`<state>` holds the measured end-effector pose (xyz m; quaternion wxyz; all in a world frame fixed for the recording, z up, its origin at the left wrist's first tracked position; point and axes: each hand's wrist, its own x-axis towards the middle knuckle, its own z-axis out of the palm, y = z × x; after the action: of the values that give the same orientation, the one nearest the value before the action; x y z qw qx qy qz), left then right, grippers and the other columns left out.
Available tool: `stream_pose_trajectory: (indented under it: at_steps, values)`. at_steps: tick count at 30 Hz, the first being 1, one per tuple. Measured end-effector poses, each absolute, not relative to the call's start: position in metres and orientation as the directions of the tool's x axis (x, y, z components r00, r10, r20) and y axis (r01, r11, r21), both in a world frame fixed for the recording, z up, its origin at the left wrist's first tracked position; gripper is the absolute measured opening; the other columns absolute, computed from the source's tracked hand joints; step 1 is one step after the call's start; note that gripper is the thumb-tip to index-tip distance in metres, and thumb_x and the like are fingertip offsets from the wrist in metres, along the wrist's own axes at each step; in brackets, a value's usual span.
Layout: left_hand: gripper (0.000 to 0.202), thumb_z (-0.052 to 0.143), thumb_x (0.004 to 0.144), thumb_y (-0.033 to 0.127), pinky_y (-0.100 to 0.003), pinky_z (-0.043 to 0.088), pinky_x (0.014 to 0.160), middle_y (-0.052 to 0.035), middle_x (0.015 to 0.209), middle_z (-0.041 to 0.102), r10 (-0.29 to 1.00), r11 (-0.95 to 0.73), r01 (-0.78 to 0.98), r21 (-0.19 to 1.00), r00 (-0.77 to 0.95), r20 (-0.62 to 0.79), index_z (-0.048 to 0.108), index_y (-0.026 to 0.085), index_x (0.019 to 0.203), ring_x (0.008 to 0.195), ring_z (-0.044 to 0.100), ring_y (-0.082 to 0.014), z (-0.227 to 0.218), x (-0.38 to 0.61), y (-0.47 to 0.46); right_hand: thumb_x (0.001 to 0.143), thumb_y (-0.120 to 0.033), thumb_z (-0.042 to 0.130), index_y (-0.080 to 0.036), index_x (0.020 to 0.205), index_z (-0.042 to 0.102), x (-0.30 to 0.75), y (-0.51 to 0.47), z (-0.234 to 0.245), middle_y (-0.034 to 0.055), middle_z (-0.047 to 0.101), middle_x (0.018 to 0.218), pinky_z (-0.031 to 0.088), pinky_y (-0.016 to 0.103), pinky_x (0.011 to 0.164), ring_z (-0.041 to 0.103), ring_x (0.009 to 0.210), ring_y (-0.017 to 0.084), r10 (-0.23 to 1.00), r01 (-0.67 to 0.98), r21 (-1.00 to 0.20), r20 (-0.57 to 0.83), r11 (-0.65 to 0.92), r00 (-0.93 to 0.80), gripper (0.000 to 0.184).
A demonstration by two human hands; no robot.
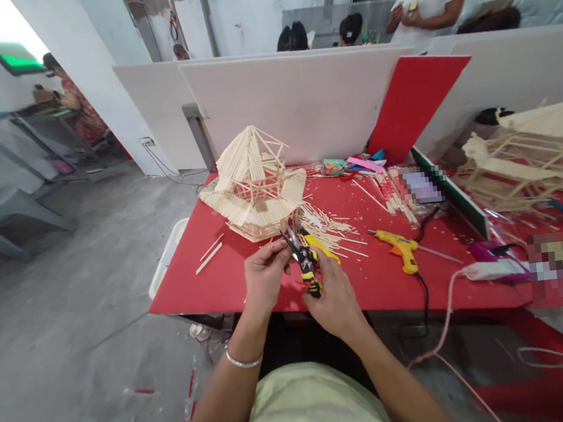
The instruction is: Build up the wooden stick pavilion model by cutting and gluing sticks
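2 hands (338, 299) hold pliers (302, 257), nose pointing away.

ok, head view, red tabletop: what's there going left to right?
loose sticks → stick house model → left hand → cutters in right hand → yellow glue gun → second stick model.

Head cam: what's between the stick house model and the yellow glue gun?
A loose pile of thin sticks on the red table, between the stick house model and glue gun.

Pixelated patches (422, 186) on the red table (209, 289); second stick model (527, 158) cut off rightward.
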<state>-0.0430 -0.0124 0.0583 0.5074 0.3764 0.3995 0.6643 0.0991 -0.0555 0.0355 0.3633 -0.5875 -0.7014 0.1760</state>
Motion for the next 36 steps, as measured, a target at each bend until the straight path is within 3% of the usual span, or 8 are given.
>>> stream_pose_trajectory:
  at_steps: [10,18,21,24,26,30,36]
  values:
    - [0.007,0.075,0.075,0.025,-0.025,0.050,0.056,-0.0023,0.071,0.068,0.944,-0.291,-0.102,0.951,-0.195,0.267,0.078,0.020,0.078,0.060,0.060,-0.0132,0.062,-0.049,-0.019,0.075,-0.025,0.060,-0.023,0.150,0.026,0.097,-0.057,0.032,0.0168,0.052,0.133,0.041,0.057,0.103,0.050,0.123,0.036,0.959,0.758,-0.611,0.276,0.226,-0.063,0.083]
    - [0.008,0.073,0.078,0.022,-0.022,0.050,0.054,-0.0022,0.069,0.068,0.932,-0.337,-0.063,0.939,-0.167,0.323,0.078,0.017,0.082,0.056,0.059,-0.0110,0.055,-0.042,-0.026,0.067,-0.015,0.058,-0.023,0.137,0.040,0.102,-0.065,0.020,0.0114,0.057,0.128,0.045,0.049,0.102,0.055,0.118,0.029,0.947,0.659,-0.704,0.318,0.265,-0.041,0.073]
    - [0.011,0.074,0.078,0.024,-0.022,0.050,0.053,-0.0033,0.072,0.069,0.947,-0.300,-0.082,0.950,-0.145,0.287,0.078,0.017,0.085,0.057,0.060,-0.0110,0.056,-0.031,-0.029,0.068,-0.016,0.058,-0.022,0.125,0.049,0.102,-0.072,0.015,0.0076,0.065,0.107,0.053,0.039,0.087,0.063,0.096,0.024,0.964,0.600,-0.778,0.263,0.187,0.040,0.058]
    - [0.014,0.076,0.076,0.027,-0.022,0.051,0.053,-0.0048,0.076,0.072,0.965,-0.250,-0.138,0.958,-0.118,0.234,0.079,0.016,0.085,0.057,0.061,-0.0110,0.057,-0.019,-0.030,0.070,-0.015,0.057,-0.022,0.112,0.053,0.107,-0.076,0.014,0.0017,0.064,0.084,0.052,0.031,0.069,0.062,0.073,0.019,0.969,0.540,-0.837,0.200,0.092,0.144,0.042]
    - [0.016,0.078,0.075,0.028,-0.023,0.053,0.055,-0.0047,0.076,0.073,0.975,-0.211,-0.197,0.957,-0.108,0.192,0.078,0.016,0.086,0.057,0.061,-0.0107,0.056,-0.014,-0.029,0.072,-0.016,0.057,-0.022,0.115,0.052,0.115,-0.075,0.016,0.0030,0.066,0.093,0.052,0.033,0.076,0.063,0.082,0.020,0.970,0.520,-0.847,0.204,0.107,0.133,0.043]
    - [0.024,0.078,0.076,0.032,-0.024,0.054,0.058,-0.0053,0.075,0.073,0.990,-0.134,-0.316,0.939,-0.075,0.116,0.076,0.016,0.093,0.059,0.064,-0.0116,0.050,-0.012,-0.024,0.074,-0.017,0.058,-0.022,0.135,0.042,0.133,-0.068,0.023,0.0089,0.061,0.123,0.048,0.042,0.099,0.058,0.113,0.023,0.960,0.547,-0.820,0.264,0.171,0.096,0.063]
    - [0.021,0.073,0.080,0.031,-0.023,0.053,0.057,-0.0043,0.076,0.072,0.987,-0.154,-0.303,0.940,-0.079,0.137,0.074,0.016,0.095,0.063,0.066,-0.0134,0.050,-0.014,-0.021,0.076,-0.023,0.059,-0.021,0.141,0.038,0.131,-0.066,0.019,0.0136,0.055,0.133,0.043,0.051,0.106,0.051,0.125,0.029,0.954,0.693,-0.690,0.300,0.208,0.011,0.068]
